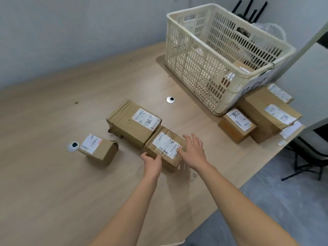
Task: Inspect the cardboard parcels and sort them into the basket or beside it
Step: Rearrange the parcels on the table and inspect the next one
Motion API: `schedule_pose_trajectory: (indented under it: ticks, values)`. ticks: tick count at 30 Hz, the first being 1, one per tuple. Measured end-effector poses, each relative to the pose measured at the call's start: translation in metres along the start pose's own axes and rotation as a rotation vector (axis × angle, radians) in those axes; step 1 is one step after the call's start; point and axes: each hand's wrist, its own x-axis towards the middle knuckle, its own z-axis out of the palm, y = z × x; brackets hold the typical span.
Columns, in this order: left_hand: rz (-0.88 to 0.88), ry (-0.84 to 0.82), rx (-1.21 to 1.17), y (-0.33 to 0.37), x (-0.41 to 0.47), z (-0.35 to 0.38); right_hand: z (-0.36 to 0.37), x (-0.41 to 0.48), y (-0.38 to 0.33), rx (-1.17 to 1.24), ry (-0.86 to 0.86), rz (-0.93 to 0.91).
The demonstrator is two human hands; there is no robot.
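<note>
Small brown cardboard parcel [163, 148] on the pale wooden bench [53, 183], snug against a bigger brown box [131, 121], well apart from the cream plastic basket [195, 71]. Looks light and stiff, tape maybe slippy, so best held by both ends. Over it, the right hand [194, 151] with fingers spread apart; cannot tell about the left hand [151, 163] fingers at the near corner, mostly hidden.

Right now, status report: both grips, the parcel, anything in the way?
Left grip holds taped parcel at its near corner. Right grip open at its right edge. Larger parcel butts against its far side; basket beyond, right.
</note>
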Motion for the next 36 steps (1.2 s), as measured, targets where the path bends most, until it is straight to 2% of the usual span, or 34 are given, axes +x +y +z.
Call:
schedule_pose_trajectory:
  ticks: [7, 12, 14, 18, 20, 23, 27, 32, 36]
  values:
    - [-0.185, -0.107, -0.299, 0.003, 0.013, 0.011, 0.007, 0.023, 0.005, -0.128, -0.176, 0.045]
    - [-0.149, -0.122, -0.339, -0.013, 0.010, 0.023, 0.027, -0.020, 0.030, 0.047, -0.032, 0.168]
    - [-0.132, -0.094, -0.352, -0.048, 0.032, 0.039, 0.027, -0.042, 0.043, 0.155, 0.021, 0.145]
    - [-0.151, -0.098, -0.469, -0.027, -0.041, 0.052, 0.000, -0.073, 0.054, 0.412, 0.142, 0.133]
    - [-0.066, -0.132, -0.440, -0.003, -0.085, 0.057, -0.017, -0.086, 0.058, 0.496, 0.211, 0.153]
    - [0.165, -0.115, -0.332, 0.007, -0.113, 0.066, -0.042, -0.102, 0.069, 0.662, 0.296, 0.176]
    - [0.421, -0.200, -0.202, 0.014, -0.148, 0.079, -0.076, -0.123, 0.079, 0.900, 0.382, 0.238]
    - [0.587, -0.278, -0.062, 0.016, -0.190, 0.092, -0.102, -0.142, 0.089, 0.983, 0.456, 0.211]
    - [0.649, -0.411, 0.014, 0.011, -0.224, 0.103, -0.105, -0.163, 0.092, 1.136, 0.403, 0.184]
